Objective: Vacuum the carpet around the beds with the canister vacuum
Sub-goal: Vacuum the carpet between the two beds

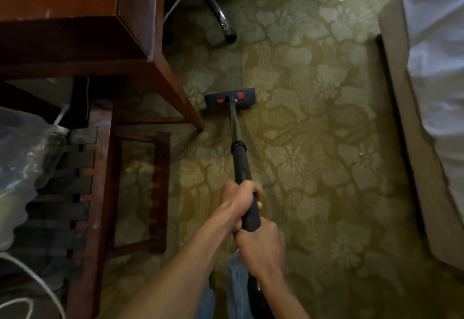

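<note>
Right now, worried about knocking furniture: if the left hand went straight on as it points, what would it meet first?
The floor head on the carpet: the left hand points down the wand at it. The desk leg stands just left, seemingly clear.

Dark wooden desk [75, 4] — wheeled chair base [216, 9]

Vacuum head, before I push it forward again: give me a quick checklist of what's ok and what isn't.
1. Grip: left hand and right hand both grip the wand: ok.
2. Floor head flat on the carpet: ok.
3. Desk leg right beside the head's left end; whether they touch: cannot tell.
4. Path ahead: chair base stands ahead and to the left: not ok for a long stroke.
5. Bed well apart on the right: ok.
6. Canister position: out of view, cannot tell.
</note>
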`<state>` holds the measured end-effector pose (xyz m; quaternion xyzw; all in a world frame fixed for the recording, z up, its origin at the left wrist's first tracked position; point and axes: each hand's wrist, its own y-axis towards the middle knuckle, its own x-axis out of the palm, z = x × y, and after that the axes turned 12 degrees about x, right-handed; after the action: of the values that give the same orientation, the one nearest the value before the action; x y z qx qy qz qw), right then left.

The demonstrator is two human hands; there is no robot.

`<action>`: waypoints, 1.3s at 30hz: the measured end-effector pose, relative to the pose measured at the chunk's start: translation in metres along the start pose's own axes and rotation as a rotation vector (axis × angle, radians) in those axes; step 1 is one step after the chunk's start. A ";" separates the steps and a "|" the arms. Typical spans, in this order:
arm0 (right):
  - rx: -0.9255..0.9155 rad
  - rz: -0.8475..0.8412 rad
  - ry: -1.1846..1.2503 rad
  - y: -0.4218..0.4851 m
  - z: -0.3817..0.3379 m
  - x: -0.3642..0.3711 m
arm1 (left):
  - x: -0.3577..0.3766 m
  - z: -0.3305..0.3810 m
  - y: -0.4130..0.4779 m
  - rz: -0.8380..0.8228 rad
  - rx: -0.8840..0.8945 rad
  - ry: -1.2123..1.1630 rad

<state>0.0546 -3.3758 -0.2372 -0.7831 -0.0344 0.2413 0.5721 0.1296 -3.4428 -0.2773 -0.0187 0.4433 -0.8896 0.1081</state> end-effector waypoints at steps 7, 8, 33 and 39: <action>-0.052 0.048 0.004 0.022 -0.011 -0.017 | 0.019 0.015 0.023 -0.016 -0.004 -0.015; -0.053 0.054 0.002 0.022 -0.009 -0.017 | 0.021 0.013 0.022 -0.020 -0.011 -0.012; -0.012 -0.023 -0.118 -0.062 0.147 0.043 | -0.034 -0.124 -0.112 -0.025 -0.084 -0.130; -0.031 -0.031 -0.213 -0.092 0.178 0.061 | -0.061 -0.157 -0.148 0.007 -0.114 -0.205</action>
<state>0.0547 -3.1674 -0.2150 -0.7611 -0.1109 0.3140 0.5567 0.1433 -3.2205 -0.2517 -0.1141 0.4799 -0.8560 0.1548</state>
